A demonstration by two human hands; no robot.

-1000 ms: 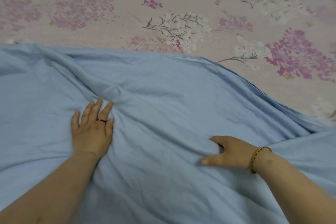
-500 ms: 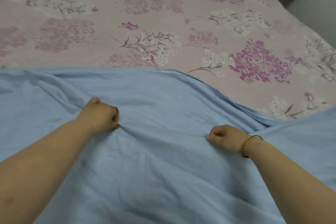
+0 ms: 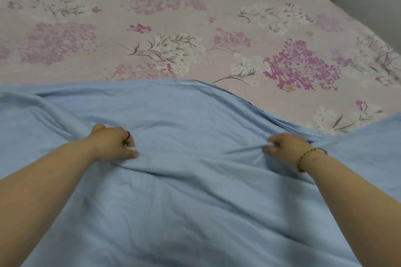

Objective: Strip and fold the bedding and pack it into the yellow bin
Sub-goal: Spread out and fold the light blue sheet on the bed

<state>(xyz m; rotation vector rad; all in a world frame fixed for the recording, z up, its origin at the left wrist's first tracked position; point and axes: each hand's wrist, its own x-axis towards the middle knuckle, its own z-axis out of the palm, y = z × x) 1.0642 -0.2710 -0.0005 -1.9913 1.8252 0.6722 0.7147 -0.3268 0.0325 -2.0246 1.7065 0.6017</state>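
Floral bed cover (image 3: 195,28) filled far half of view. Blue sheet (image 3: 195,212) lay over near half, its far edge resting on that cover. Left grip (image 3: 112,144) and right grip (image 3: 284,145), well apart, each clenched a bunch of blue sheet. Judged best: draw both bunches nearward evenly, keep tension level, avoid dragging floral bed cover along. Hidden: yellow bin out of view; sheet's near edge cut off; most fingertips buried in folds.

left grip (image 3: 112,144) now clutching, blue sheet (image 3: 195,201) bunched
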